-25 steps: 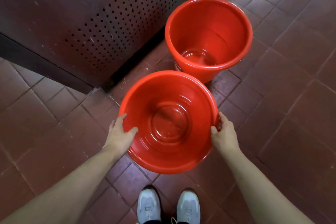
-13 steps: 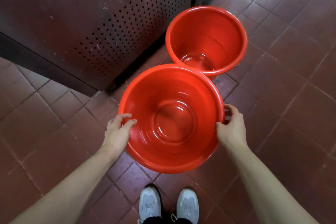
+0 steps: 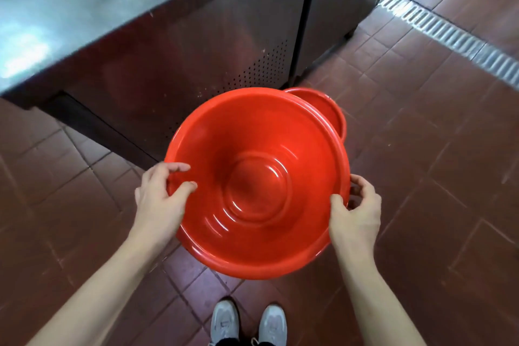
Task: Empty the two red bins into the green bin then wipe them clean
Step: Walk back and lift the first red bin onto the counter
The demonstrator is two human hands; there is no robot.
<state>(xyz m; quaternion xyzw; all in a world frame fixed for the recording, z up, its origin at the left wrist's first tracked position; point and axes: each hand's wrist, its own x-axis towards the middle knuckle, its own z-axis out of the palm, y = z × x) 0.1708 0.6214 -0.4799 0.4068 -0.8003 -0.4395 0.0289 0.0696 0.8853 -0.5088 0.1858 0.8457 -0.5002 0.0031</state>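
Head view: steel counter (image 3: 84,8) along tiled floor's (image 3: 421,177) far edge. Red basin (image 3: 257,185) held above floor, second red bin (image 3: 334,112) just behind. Left hand (image 3: 160,199), right hand (image 3: 356,213) grip opposite rims. Keep basin level; green bin unseen.

The red bin (image 3: 257,185) looked like smooth, glossy plastic; the cabinet (image 3: 196,45) was dull brushed metal; the floor (image 3: 421,149) matt brown tile.
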